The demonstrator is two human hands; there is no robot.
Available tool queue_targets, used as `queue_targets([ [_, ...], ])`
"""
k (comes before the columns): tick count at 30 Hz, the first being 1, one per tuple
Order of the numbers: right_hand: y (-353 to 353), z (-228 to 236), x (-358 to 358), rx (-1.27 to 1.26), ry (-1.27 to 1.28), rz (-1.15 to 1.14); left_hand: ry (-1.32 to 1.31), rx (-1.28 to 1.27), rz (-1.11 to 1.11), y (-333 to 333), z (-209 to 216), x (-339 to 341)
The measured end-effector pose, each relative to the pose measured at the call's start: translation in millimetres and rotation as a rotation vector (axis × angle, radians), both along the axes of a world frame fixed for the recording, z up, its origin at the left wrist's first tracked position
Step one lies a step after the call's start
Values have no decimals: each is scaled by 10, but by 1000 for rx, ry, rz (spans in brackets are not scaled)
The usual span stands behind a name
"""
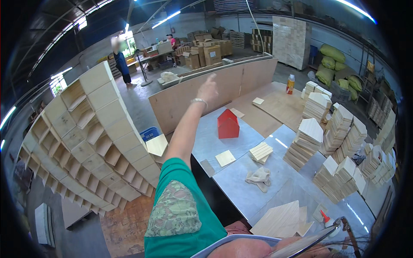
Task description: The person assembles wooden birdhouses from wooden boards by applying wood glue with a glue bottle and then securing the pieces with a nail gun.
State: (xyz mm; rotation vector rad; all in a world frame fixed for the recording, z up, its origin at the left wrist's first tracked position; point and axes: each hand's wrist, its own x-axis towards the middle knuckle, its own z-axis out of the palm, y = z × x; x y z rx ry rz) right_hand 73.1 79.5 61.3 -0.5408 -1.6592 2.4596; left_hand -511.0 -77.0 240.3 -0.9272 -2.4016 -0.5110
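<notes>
My left arm, in a green sleeve with a lace patch, reaches forward over the worktable. At its end my left hand (208, 89) is raised in front of a long plywood board (249, 81), a finger stretched out and nothing visible in it. Below and to the right of the hand, a red house-shaped wooden box (228, 124) stands on the metal tabletop (206, 144). Nearer lie a square wood piece (225, 158), a small stack of wood pieces (261, 152) and a crumpled whitish glove (259, 177). My right hand is out of the picture.
Stacks of pointed wood panels (304, 142) fill the table's right side. A glue bottle (327, 218) and house-shaped panels (277, 219) lie near me. An orange-labelled bottle (290, 84) stands farther back. At left rises a wall of open wooden boxes (92, 142). A person (122, 64) stands beyond.
</notes>
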Motion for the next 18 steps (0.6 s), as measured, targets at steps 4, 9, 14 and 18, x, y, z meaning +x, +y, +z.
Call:
queue_targets([
  [4, 33, -50, 97, -18, -48, -131, -81, 251, -464, 184, -598, 904],
  [9, 48, -216, 167, 33, -26, -113, -643, 375, -604, -163, -1536, 2122],
  [14, 10, -215, 260, 116, 28, -101, -618, 242, -593, -339, -1884, 2497],
  [18, -12, -207, 406, 143, -20, -118, -1, 247, -353, -192, -958, 1296],
])
